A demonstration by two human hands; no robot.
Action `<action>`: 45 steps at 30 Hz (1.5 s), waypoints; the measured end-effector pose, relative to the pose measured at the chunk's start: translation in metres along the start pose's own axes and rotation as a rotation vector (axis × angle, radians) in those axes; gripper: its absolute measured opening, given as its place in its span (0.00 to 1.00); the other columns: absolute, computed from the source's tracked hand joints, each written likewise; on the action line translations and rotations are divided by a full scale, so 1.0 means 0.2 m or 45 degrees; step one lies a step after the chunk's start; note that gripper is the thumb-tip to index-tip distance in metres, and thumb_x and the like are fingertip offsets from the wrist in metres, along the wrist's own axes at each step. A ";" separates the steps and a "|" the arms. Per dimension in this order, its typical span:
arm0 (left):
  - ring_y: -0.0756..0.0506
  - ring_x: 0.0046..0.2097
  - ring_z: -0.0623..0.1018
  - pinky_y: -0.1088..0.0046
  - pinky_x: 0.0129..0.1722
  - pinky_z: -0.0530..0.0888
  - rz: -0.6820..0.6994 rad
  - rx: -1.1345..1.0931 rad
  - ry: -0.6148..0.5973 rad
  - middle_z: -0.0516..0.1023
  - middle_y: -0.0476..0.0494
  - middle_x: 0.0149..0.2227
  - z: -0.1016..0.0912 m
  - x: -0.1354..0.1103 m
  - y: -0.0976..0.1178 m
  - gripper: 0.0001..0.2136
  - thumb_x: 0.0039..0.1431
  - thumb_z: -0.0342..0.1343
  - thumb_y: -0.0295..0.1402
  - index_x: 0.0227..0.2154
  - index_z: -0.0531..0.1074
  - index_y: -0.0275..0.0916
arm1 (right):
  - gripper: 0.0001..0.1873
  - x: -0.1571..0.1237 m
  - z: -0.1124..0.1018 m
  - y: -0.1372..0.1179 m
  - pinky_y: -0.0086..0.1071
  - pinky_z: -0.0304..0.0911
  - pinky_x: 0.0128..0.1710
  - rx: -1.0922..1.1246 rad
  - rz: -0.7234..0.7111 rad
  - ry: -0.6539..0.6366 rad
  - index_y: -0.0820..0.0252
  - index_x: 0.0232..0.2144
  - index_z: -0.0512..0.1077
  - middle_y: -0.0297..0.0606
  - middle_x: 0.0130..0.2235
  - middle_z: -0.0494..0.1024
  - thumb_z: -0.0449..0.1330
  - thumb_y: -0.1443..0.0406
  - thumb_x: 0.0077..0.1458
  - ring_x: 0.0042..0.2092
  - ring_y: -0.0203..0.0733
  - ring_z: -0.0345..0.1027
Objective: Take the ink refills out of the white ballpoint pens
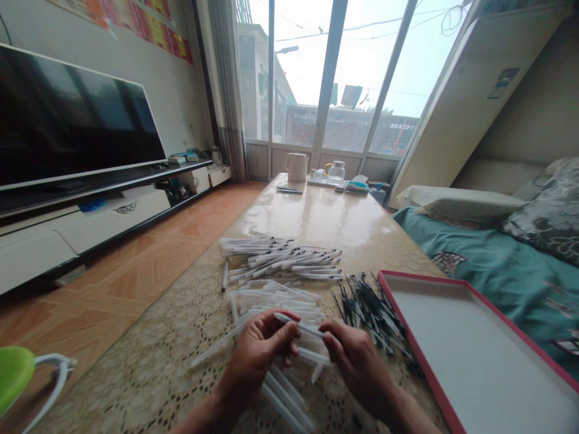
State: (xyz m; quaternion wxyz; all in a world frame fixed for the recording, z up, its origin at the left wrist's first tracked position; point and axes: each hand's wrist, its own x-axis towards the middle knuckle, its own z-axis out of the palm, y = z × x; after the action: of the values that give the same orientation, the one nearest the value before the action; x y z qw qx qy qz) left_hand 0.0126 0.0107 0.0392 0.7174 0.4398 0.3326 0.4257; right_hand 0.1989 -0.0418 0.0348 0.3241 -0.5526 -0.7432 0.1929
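A slim white pen barrel point(310, 329) is held between my two hands over the table. My left hand point(265, 343) pinches one end of it, fingers curled. At the other end, the thumb and fingertips of my right hand point(355, 352) close on it. Beneath and beyond my hands, translucent white tubes point(275, 296) lie in a loose heap. Farther back is a pile of white pens point(289, 260) with dark tips. To the right of that heap, thin black pen refills point(368, 307) are bunched together.
A shallow box lid point(470, 337) with a red rim lies at the table's right edge. On the far end of the patterned table point(167, 337) stand a pitcher point(297, 167) and a glass teapot point(336, 172). A bed or sofa flanks the right side.
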 end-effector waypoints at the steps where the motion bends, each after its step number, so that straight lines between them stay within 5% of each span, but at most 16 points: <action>1: 0.53 0.20 0.72 0.82 0.17 0.68 0.017 -0.037 0.044 0.75 0.49 0.22 -0.01 0.01 0.01 0.11 0.46 0.64 0.36 0.30 0.75 0.34 | 0.19 0.00 -0.01 0.01 0.26 0.54 0.28 0.083 0.055 0.045 0.59 0.28 0.65 0.32 0.24 0.69 0.41 0.57 0.64 0.26 0.35 0.63; 5: 0.54 0.22 0.73 0.83 0.18 0.68 0.058 -0.137 0.151 0.76 0.49 0.23 -0.04 0.03 0.03 0.12 0.44 0.66 0.35 0.30 0.75 0.34 | 0.23 -0.01 -0.03 0.05 0.25 0.52 0.23 0.362 0.226 0.081 0.59 0.24 0.64 0.28 0.19 0.62 0.41 0.55 0.64 0.21 0.32 0.57; 11: 0.54 0.21 0.72 0.83 0.19 0.68 0.032 -0.145 0.175 0.76 0.48 0.22 -0.03 0.02 0.04 0.12 0.42 0.67 0.35 0.29 0.75 0.34 | 0.21 -0.02 -0.01 0.07 0.24 0.52 0.22 0.471 0.224 0.074 0.60 0.25 0.64 0.28 0.20 0.62 0.44 0.55 0.63 0.22 0.31 0.56; 25: 0.53 0.20 0.74 0.82 0.18 0.69 -0.009 -0.154 0.191 0.77 0.48 0.21 -0.05 0.04 0.03 0.14 0.40 0.68 0.36 0.27 0.75 0.33 | 0.15 0.00 -0.04 0.03 0.26 0.55 0.29 0.139 -0.055 0.245 0.61 0.25 0.69 0.34 0.25 0.69 0.50 0.61 0.61 0.28 0.35 0.63; 33: 0.52 0.20 0.74 0.81 0.18 0.70 0.011 -0.148 0.199 0.77 0.47 0.20 -0.04 0.03 0.04 0.14 0.39 0.68 0.36 0.26 0.74 0.33 | 0.21 -0.01 -0.03 0.04 0.25 0.54 0.24 0.318 0.173 0.165 0.60 0.23 0.66 0.30 0.20 0.66 0.45 0.56 0.63 0.23 0.33 0.60; 45: 0.51 0.21 0.75 0.80 0.19 0.71 0.012 -0.125 0.121 0.77 0.47 0.20 -0.07 0.05 0.02 0.13 0.41 0.68 0.36 0.27 0.74 0.33 | 0.20 0.00 -0.03 0.05 0.25 0.54 0.23 0.504 0.256 0.094 0.61 0.24 0.66 0.30 0.21 0.65 0.49 0.54 0.60 0.23 0.32 0.58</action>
State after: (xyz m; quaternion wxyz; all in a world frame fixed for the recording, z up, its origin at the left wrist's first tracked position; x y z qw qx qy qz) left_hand 0.0041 0.0247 0.0369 0.7194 0.3851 0.3431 0.4653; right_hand 0.2092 -0.0382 0.0322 0.4323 -0.5564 -0.6196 0.3459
